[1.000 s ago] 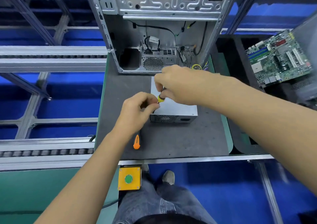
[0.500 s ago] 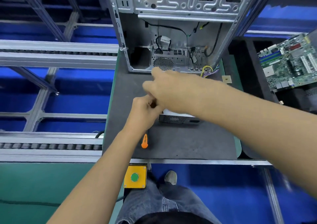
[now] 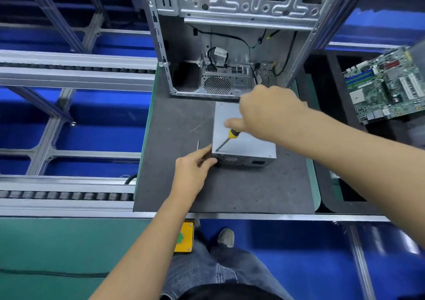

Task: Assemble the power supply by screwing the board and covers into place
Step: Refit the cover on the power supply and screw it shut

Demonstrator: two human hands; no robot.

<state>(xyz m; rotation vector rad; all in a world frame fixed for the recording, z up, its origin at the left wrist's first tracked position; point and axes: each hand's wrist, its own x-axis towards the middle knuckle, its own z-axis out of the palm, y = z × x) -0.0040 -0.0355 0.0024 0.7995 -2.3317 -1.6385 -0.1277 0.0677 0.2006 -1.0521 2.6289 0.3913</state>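
Power supply [image 3: 247, 138]: a grey metal box is seen lying flat on the dark mat [image 3: 184, 125], just in front of the open case [image 3: 220, 46]; its vented face is turned toward the person.
Right hand [image 3: 269, 113]: held over the supply's top, clenched round a screwdriver [image 3: 226, 139] with a yellow and black handle; the thumb is stretched out along the handle.
Screwdriver: tilted, its tip set down at the supply's near left top corner. One second ago only a scrap of the yellow handle was seen between the two hands; now the shaft is laid bare down to the tip.
Left hand [image 3: 192, 173]: placed against the supply's near left corner, thumb and fingers grasping that edge. Half a second ago it was raised beside the right hand over the supply; it has since been lowered to the corner.
Thin rod [image 3: 198, 145]: a slim metal piece is seen on the mat just left of the supply, beyond the left fingers.
Orange tool: seen earlier on the mat in front of the supply, left of it; now hidden by the left forearm or out of sight, which cannot be told.
Motherboard [image 3: 386, 85]: set tilted in a black tray well to the right of the supply.
Yellow button box [image 3: 185, 238]: fixed below the mat's front edge, nearer the person than the supply.
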